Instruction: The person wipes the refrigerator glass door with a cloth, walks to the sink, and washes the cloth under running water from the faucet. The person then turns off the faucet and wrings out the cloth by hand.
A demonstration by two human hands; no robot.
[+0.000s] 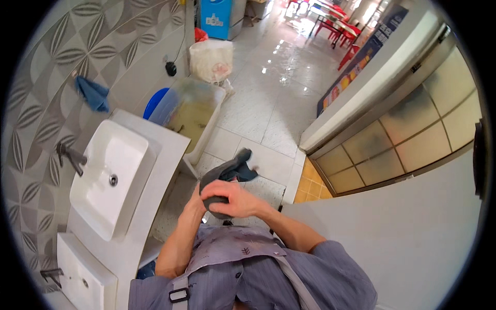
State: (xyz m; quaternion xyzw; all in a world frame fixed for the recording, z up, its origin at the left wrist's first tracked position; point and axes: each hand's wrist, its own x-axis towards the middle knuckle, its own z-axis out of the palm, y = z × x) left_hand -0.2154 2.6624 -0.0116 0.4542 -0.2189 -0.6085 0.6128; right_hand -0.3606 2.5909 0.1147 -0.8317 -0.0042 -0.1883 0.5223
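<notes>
In front of my apron (232, 248) I hold a dark grey-green, cloth-like thing (221, 173), bunched at the near end and loose at its far, split end. My right hand (231, 198) lies across the bunched part with its fingers curled over it. Against the left side of the thing is my left hand (197, 201), mostly hidden behind the cloth and the right hand. A little pink shows beneath the loose end, too small to tell what it is.
Two white washbasins (111, 175) (85, 274) stand on a counter (163, 142) at left. Beyond lies a tub (199, 113) of murky water, beside a lined bin (212, 59). A blue cloth (93, 94) hangs on the wall. A paned door (408, 134) and pale panel (392, 232) flank my right.
</notes>
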